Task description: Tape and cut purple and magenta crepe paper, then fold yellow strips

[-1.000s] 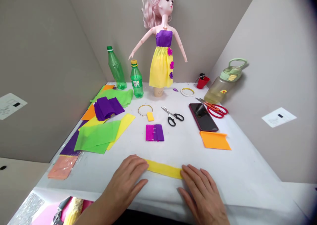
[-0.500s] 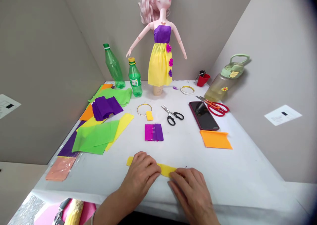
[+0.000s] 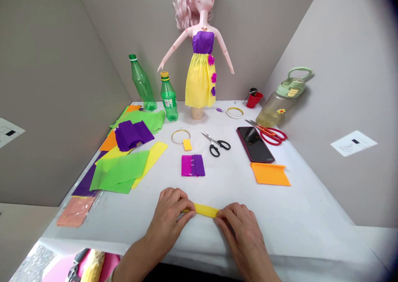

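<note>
A narrow yellow crepe paper strip [image 3: 205,210] lies crosswise near the table's front edge. My left hand [image 3: 171,215] pinches it toward its left part, thumb and fingertips together; the strip's left end is hidden under that hand. At the strip's right end my right hand [image 3: 241,228] is closed on it with thumb and fingers. Between the two hands a short stretch of the strip shows, looking folded. Beyond it lies a magenta and purple folded piece [image 3: 193,165]. An orange paper piece [image 3: 270,174] lies to the right.
Small black-handled scissors [image 3: 215,144], a gold ring [image 3: 180,137] and a phone [image 3: 255,144] lie mid-table. Red-handled scissors [image 3: 270,133] rest beside a water bottle [image 3: 281,102]. Coloured sheets [image 3: 120,170] cover the left side. A doll [image 3: 202,75] and green bottles [image 3: 168,97] stand behind.
My left hand has shifted its hold, covering the strip's left end, which showed before. The strip between my hands looks narrower. My right hand has moved up slightly.
</note>
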Tool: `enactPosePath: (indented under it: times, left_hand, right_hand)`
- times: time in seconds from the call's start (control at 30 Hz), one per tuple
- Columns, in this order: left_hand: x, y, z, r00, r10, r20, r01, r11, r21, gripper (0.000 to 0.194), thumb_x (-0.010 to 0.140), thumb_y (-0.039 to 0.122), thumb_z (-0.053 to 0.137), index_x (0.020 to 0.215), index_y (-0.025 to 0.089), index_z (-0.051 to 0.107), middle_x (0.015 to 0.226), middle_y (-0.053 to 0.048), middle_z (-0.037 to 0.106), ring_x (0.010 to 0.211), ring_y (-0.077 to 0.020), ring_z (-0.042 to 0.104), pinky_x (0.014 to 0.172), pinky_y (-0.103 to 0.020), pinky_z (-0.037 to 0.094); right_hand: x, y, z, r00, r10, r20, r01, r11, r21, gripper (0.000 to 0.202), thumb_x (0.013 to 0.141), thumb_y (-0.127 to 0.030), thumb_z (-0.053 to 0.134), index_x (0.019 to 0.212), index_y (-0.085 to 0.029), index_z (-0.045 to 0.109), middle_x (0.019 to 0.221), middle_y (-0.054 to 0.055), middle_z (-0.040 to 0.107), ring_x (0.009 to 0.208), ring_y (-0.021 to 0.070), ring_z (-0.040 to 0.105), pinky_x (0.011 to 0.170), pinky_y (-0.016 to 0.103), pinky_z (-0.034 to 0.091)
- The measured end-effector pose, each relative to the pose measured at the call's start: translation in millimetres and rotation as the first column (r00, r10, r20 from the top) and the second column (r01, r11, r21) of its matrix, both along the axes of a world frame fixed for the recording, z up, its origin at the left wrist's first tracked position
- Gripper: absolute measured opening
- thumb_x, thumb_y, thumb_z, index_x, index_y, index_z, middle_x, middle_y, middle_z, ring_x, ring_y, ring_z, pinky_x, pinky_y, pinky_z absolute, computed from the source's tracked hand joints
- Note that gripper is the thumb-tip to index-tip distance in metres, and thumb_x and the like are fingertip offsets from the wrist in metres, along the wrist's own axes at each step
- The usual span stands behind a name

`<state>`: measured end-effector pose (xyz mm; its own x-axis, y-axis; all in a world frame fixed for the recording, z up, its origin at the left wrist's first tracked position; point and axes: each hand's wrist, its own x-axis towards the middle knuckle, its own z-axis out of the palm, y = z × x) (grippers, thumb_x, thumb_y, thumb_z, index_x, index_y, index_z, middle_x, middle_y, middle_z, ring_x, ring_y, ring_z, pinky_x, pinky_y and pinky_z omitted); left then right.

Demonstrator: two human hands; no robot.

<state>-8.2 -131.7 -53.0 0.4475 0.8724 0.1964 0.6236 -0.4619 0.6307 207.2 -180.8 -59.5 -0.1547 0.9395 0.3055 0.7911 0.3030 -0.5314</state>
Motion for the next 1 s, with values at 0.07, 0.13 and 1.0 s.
enactPosePath:
  times: [0.07,0.13,1.0]
  left_hand:
    - [-0.8,1.2,0.3,1.000,0.015,-0.012,-0.015,1.000,-0.011,0.005,0.091,0.018,0.064,0.087,0.021,0.065,0.089,-0.001,0.057,0.090,-0.0209,0.049,0.084,-0.039,0.035]
    - [-1.3,2.3,0.5,0.999,0.025,-0.024,-0.026,0.999,-0.020,0.005,0.090,0.019,0.064,0.085,0.021,0.064,0.088,-0.001,0.057,0.089,-0.0210,0.049,0.083,-0.039,0.035]
    - [-0.1,7.0,4.7,0.991,0.047,-0.126,-0.044,0.999,0.025,0.012,0.090,0.020,0.065,0.079,0.019,0.059,0.087,-0.002,0.057,0.087,-0.0217,0.047,0.082,-0.041,0.037]
  right_hand:
    - [-0.5,2.1,-1.1,1.000,-0.013,0.025,0.013,1.000,0.002,0.021,0.101,-0.022,0.046,0.082,-0.021,0.055,0.080,0.003,0.056,0.074,0.0217,0.046,0.068,0.035,0.031]
    - [-0.3,4.3,-2.1,0.998,-0.021,0.051,0.020,1.000,0.018,0.025,0.102,-0.024,0.044,0.079,-0.021,0.055,0.078,0.003,0.055,0.073,0.0218,0.046,0.068,0.035,0.031]
    - [8.0,9.2,3.0,0.993,-0.022,0.117,0.025,0.999,-0.023,0.024,0.099,-0.028,0.051,0.077,-0.021,0.053,0.075,0.002,0.054,0.070,0.0210,0.049,0.066,0.034,0.033]
